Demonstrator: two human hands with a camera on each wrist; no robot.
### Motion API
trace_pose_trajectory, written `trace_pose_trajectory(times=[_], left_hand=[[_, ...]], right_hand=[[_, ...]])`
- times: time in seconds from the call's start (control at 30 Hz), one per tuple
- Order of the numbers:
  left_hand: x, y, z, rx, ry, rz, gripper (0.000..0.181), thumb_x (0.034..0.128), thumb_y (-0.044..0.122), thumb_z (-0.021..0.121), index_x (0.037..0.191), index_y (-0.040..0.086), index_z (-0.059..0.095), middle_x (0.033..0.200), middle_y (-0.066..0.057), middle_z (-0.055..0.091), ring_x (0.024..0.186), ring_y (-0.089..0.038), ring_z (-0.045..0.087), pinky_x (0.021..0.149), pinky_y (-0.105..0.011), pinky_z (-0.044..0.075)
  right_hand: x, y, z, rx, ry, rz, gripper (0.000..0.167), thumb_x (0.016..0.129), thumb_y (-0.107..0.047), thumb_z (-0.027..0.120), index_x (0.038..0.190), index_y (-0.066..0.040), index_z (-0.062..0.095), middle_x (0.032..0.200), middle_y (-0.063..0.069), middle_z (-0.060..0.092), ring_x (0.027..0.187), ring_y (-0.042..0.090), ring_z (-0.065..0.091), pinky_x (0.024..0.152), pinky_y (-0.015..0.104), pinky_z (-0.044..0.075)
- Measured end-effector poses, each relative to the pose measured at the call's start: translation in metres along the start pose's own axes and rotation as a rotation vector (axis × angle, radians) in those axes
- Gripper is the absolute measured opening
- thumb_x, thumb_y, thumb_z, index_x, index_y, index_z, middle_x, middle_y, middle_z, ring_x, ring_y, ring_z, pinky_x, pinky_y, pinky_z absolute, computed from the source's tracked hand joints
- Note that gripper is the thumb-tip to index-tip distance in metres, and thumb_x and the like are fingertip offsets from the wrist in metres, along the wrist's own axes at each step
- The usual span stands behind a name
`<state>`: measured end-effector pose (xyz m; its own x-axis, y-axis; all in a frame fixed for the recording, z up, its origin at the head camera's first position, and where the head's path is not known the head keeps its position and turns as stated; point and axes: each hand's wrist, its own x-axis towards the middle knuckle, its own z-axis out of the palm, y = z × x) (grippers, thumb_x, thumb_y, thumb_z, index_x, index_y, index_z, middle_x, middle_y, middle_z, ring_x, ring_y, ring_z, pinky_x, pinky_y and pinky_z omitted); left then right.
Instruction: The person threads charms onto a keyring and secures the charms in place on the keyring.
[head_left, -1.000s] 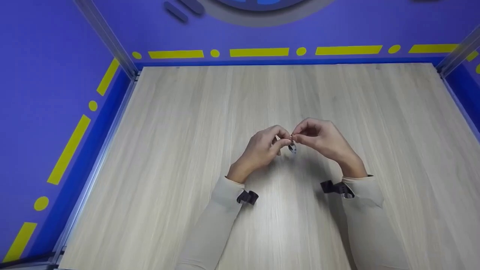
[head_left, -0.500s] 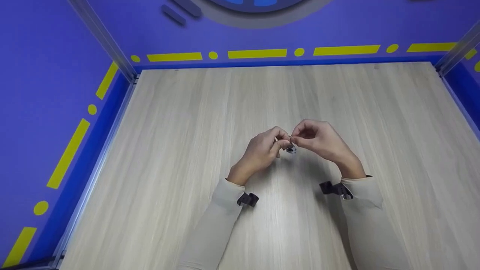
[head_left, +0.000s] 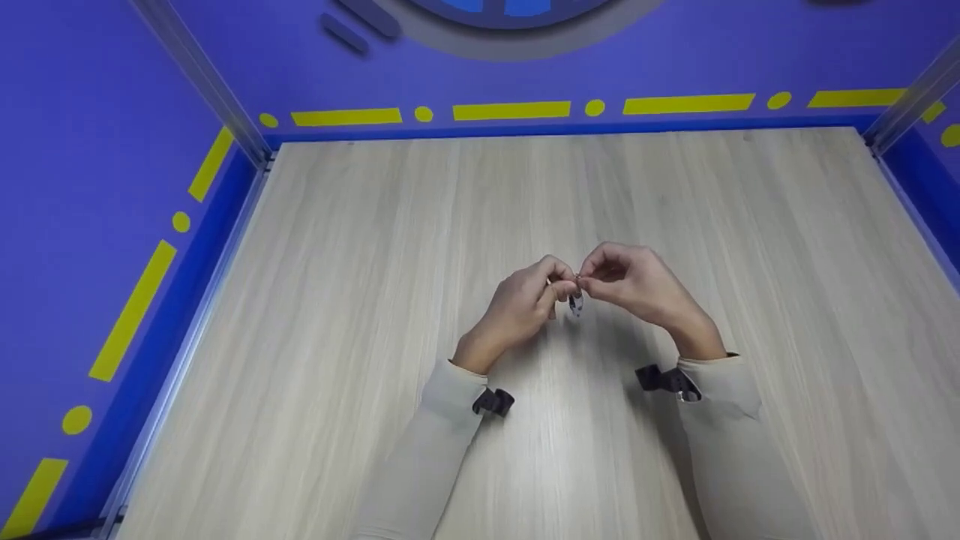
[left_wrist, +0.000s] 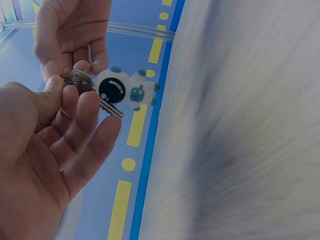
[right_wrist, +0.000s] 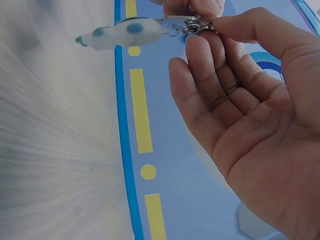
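Hanging just below the meeting fingertips, over the pale wood-grain tabletop (head_left: 360, 247): small white astronaut-shaped charm with teal patches and black visor (left_wrist: 126, 86). Beside charm's head, a flat ridged silver metal strip (left_wrist: 111, 108). At its upper end, silver-coloured metal links and clasp (right_wrist: 192, 27), pinched thumb-to-finger by both left hand (head_left: 517, 300) and right hand (head_left: 637, 281). Exact catch hidden by fingertips; cannot tell whether engaged.

Could slip and drop, charm and all, should both pinches slacken: contact tiny, metal probably slick. Could also twist out of line above the charm, from its free-swinging weight. Might snag on the strip.

Compared with half a second ago: turned to a narrower, more edge-on showing of charm, hanging a little lower beneath the fingertips; above it, still pinched from both sides.
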<state>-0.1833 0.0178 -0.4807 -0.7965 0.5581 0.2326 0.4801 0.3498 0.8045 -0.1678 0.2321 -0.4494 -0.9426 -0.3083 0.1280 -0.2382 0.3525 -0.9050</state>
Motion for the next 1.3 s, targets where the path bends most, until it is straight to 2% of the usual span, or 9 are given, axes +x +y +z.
trace_pose_trajectory(times=[0.2, 0.43, 0.73, 0.8, 1.03, 1.13, 1.3], left_hand=[[0.0008, -0.0010, 0.0032, -0.034, 0.041, 0.035, 0.014, 0.1085, 0.020, 0.061, 0.111, 0.006, 0.061, 0.092, -0.001, 0.066, 0.064, -0.004, 0.058, 0.062, -0.024, 0.048], [0.0021, -0.0019, 0.0038, -0.048, 0.075, 0.078, 0.013, 0.1054, 0.016, 0.066, 0.111, 0.005, 0.062, 0.099, -0.004, 0.068, 0.065, -0.002, 0.057, 0.061, -0.023, 0.048], [0.0022, -0.0007, 0.0046, -0.053, 0.104, 0.098, 0.012, 0.1042, 0.014, 0.066, 0.110, 0.004, 0.062, 0.101, -0.004, 0.068, 0.065, -0.001, 0.056, 0.059, -0.023, 0.048], [0.0021, -0.0010, 0.0050, -0.058, 0.111, 0.097, 0.012, 0.1041, 0.014, 0.066, 0.109, 0.004, 0.062, 0.100, -0.004, 0.068, 0.065, -0.001, 0.056, 0.059, -0.023, 0.048], [0.0015, -0.0021, 0.0061, -0.037, 0.101, 0.069, 0.013, 0.1046, 0.016, 0.064, 0.108, 0.004, 0.062, 0.095, -0.005, 0.067, 0.067, -0.004, 0.056, 0.061, -0.023, 0.047], [0.0013, -0.0023, 0.0062, -0.015, 0.089, 0.050, 0.014, 0.1048, 0.018, 0.064, 0.109, 0.005, 0.062, 0.094, -0.006, 0.067, 0.068, -0.005, 0.056, 0.063, -0.023, 0.047], [0.0013, -0.0019, 0.0054, 0.020, 0.073, 0.030, 0.014, 0.1052, 0.021, 0.063, 0.109, 0.007, 0.061, 0.093, -0.001, 0.065, 0.070, -0.005, 0.058, 0.065, -0.025, 0.048]], right_hand=[[0.0000, 0.0000, -0.0001, 0.030, 0.022, 0.014, 0.006, 0.095, 0.006, 0.072, 0.096, 0.001, 0.069, 0.094, 0.015, 0.071, 0.086, 0.018, 0.068, 0.078, 0.023, 0.055], [0.0002, 0.0014, -0.0013, 0.050, 0.033, 0.047, 0.005, 0.095, 0.004, 0.070, 0.097, 0.000, 0.068, 0.093, 0.011, 0.070, 0.086, 0.018, 0.069, 0.078, 0.025, 0.055], [0.0006, 0.0036, -0.0023, 0.129, 0.024, 0.048, 0.014, 0.097, 0.001, 0.068, 0.093, -0.013, 0.069, 0.089, 0.013, 0.069, 0.082, 0.024, 0.069, 0.078, 0.027, 0.054], [0.0008, 0.0042, -0.0022, 0.135, 0.023, 0.051, 0.014, 0.097, 0.001, 0.067, 0.094, -0.012, 0.069, 0.089, 0.012, 0.070, 0.082, 0.025, 0.069, 0.078, 0.027, 0.054], [0.0007, 0.0055, -0.0017, 0.118, 0.013, 0.015, 0.004, 0.097, 0.004, 0.070, 0.098, 0.002, 0.068, 0.090, 0.011, 0.069, 0.081, 0.016, 0.069, 0.075, 0.025, 0.055], [0.0004, 0.0052, -0.0017, 0.114, 0.011, -0.003, 0.005, 0.097, 0.006, 0.071, 0.098, 0.003, 0.067, 0.090, 0.010, 0.069, 0.082, 0.016, 0.069, 0.076, 0.024, 0.056], [0.0005, 0.0046, -0.0020, 0.097, 0.007, -0.014, 0.006, 0.095, 0.006, 0.072, 0.097, 0.002, 0.068, 0.090, 0.010, 0.070, 0.082, 0.016, 0.069, 0.076, 0.024, 0.056]])
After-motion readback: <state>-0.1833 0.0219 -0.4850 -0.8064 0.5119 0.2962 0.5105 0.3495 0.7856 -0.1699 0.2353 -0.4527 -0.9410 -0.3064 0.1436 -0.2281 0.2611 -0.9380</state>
